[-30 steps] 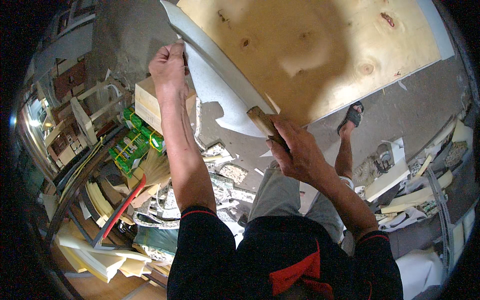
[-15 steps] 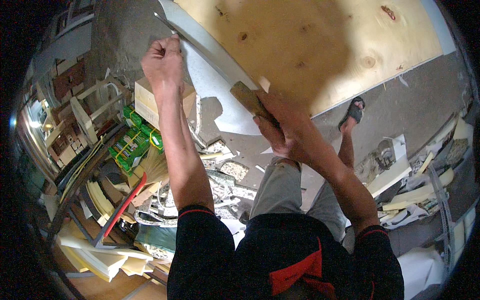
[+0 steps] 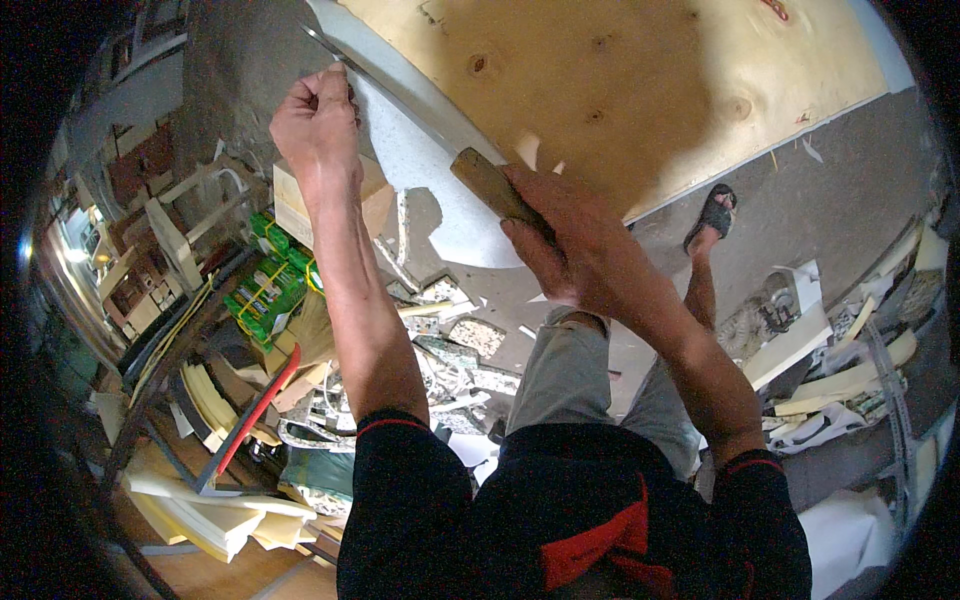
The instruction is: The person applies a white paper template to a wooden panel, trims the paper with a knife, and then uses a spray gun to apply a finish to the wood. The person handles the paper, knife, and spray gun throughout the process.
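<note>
My left hand (image 3: 318, 120) is closed in a pinch at the upper left, on a thin pale strip (image 3: 322, 42) whose free end sticks out past the fingers. From there the strip seems to run along the left edge of a large knotty plywood board (image 3: 600, 60). My right hand (image 3: 590, 240) is wrapped round a brown wooden block (image 3: 492, 188), held at the board's near left edge. Whether the block touches the edge cannot be made out. Beneath the board, a pale sheet (image 3: 405, 150) shows along its left side.
A cardboard box (image 3: 294, 205) and green packs (image 3: 270, 295) stand left of my forearm. Scraps and offcuts (image 3: 475, 338) litter the floor. A red-edged tool (image 3: 262, 410) and foam pieces (image 3: 210, 515) lie lower left. White boards (image 3: 790, 345) are heaped at right, near a sandaled foot (image 3: 712, 215).
My left hand has shifted slightly left and up, still pinching the strip. The wooden block in my right hand has also moved a little left and up.
</note>
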Demonstrator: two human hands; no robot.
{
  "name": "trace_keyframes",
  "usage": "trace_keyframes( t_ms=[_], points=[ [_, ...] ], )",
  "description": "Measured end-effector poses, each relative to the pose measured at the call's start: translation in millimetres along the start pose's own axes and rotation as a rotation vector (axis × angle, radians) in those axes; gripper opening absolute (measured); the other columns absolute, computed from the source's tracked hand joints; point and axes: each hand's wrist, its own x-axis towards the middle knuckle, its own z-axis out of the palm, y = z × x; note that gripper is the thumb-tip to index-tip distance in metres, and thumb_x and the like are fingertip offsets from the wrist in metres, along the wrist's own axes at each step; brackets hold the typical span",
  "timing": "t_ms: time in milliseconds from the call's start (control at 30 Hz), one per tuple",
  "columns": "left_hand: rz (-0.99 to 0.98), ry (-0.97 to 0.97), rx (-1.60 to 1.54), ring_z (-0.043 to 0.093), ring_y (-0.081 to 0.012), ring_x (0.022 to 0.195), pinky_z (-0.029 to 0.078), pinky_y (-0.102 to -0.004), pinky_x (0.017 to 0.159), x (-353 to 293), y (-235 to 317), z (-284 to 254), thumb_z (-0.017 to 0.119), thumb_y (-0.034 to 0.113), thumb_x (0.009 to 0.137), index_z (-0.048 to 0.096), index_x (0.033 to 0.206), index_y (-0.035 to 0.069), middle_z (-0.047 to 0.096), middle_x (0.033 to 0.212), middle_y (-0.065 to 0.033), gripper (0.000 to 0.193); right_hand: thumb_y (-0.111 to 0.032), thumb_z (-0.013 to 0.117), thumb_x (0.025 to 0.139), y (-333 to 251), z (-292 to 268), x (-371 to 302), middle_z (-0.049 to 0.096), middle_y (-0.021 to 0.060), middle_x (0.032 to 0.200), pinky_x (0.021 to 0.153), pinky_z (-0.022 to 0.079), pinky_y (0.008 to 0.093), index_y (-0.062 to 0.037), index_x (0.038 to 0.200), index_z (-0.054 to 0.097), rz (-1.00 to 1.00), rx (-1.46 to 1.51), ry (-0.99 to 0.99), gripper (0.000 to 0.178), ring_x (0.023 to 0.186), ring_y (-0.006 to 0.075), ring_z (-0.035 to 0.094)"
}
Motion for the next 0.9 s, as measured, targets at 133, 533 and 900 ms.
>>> trace_keyframes(
  t_ms=[133, 533, 900],
  points=[
    [0.014, 0.066, -0.042, 0.050, -0.0071, 0.060, 0.041, -0.0250, 0.052, -0.5, 1.1, 1.6, 0.069, 0.014, 0.094, 0.066, 0.085, -0.001, 0.060, 0.070, -0.0020, 0.018, -0.012, 0.064, 0.088, -4.9, -16.3, -26.4, 0.062, 0.0255, 0.096, 0.079, 0.048, 0.0480, 0.0025, 0.134, 0.049, 0.063, -0.018, -0.074, 0.050, 0.090, 0.0443, 0.063],
    [-0.243, 0.034, -0.084, 0.058, -0.0125, 0.068, 0.047, -0.0291, 0.060, -29.3, -5.0, -5.4, 0.074, 0.033, 0.093, 0.068, 0.093, 0.003, 0.067, 0.082, -0.0044, 0.030, -0.008, 0.066, 0.085, 0.4, -28.4, -50.0, 0.062, 0.0249, 0.098, 0.079, 0.050, 0.0467, 0.0052, 0.134, 0.048, 0.047, -0.013, -0.101, 0.053, 0.088, 0.0440, 0.062],
    [-0.146, 0.004, -0.103, 0.044, -0.0060, 0.060, 0.038, -0.0233, 0.055, -42.0, -11.4, 2.8, 0.072, 0.022, 0.095, 0.065, 0.086, 0.001, 0.058, 0.070, 0.0015, 0.023, -0.010, 0.064, 0.087, -2.1, -28.6, -46.4, 0.062, 0.0248, 0.096, 0.078, 0.050, 0.0473, 0.0034, 0.133, 0.050, 0.059, 0.018, -0.099, 0.050, 0.088, 0.0436, 0.062]
  ],
)
